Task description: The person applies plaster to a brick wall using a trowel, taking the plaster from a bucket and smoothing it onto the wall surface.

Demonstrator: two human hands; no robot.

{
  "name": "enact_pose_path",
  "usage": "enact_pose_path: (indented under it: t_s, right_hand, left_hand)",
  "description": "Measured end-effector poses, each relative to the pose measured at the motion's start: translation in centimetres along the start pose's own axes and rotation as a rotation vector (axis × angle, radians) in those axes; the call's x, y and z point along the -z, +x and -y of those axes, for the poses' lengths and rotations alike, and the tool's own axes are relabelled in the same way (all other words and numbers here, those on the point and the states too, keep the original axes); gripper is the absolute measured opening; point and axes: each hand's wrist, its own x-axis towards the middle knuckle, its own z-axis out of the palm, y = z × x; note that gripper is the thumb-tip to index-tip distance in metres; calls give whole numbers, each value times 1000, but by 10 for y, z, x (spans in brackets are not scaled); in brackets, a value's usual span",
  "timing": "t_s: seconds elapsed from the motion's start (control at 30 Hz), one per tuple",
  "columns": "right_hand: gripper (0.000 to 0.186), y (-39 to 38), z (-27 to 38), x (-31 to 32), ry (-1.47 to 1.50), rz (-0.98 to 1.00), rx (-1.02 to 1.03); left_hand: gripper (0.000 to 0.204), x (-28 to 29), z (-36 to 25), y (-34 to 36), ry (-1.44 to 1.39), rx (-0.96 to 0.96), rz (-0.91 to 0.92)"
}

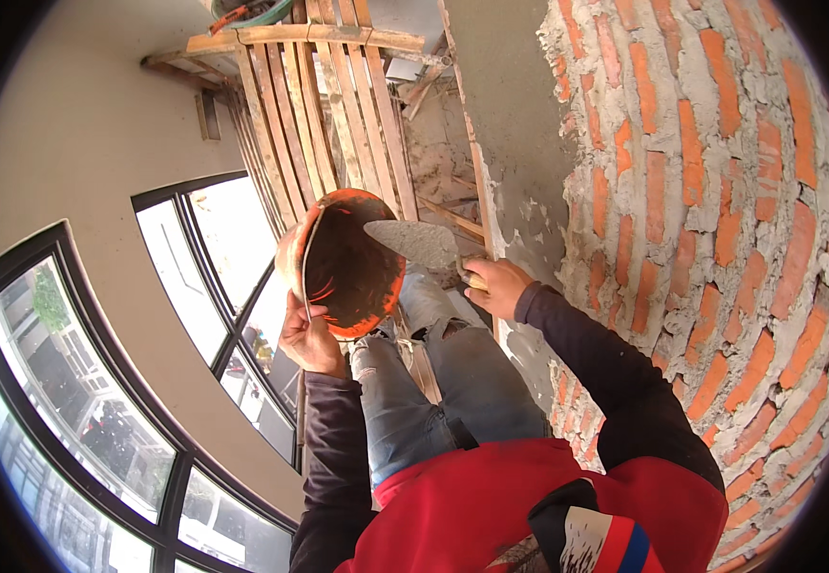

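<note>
Beside the brick wall (689,201), the left hand (309,337) clutches an orange bucket (292,254); the right hand (500,287), elbow bent, clasps a trowel (418,243)!

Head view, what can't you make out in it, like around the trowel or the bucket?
In the head view:
Trowel handle: mostly covered by the right hand.
Bucket contents: too dark inside to tell how much is there.
Left leg below the knee: hidden behind the bucket.
Green basin: cut off by the upper edge.

The left hand (311,336) holds a tilted orange bucket (347,267) (dark and stained inside); the right hand (500,286) grips a trowel (421,243) near its rim.
</note>
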Motion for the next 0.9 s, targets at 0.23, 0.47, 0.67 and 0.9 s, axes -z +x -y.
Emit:
enact_pose_path:
  t_s: [0.23,0.47,0.67,0.9]
  right_hand:
    - [41,-14,115,45,-274,-286,157]
    - [42,-100,175,108,-393,-86,262]
    - [29,-108,184,113,-349,-224,213]
    - [35,-121,219,108,-324,-405,375]
  left_hand:
    - [22,-31,-154,-32,-86,-103,265]
    - [21,-37,-261,-55,-249,-230,325]
    - [22,-49,-299,-86,-185,-384,325]
    - [20,-33,-303,-104,-220,-393,245]
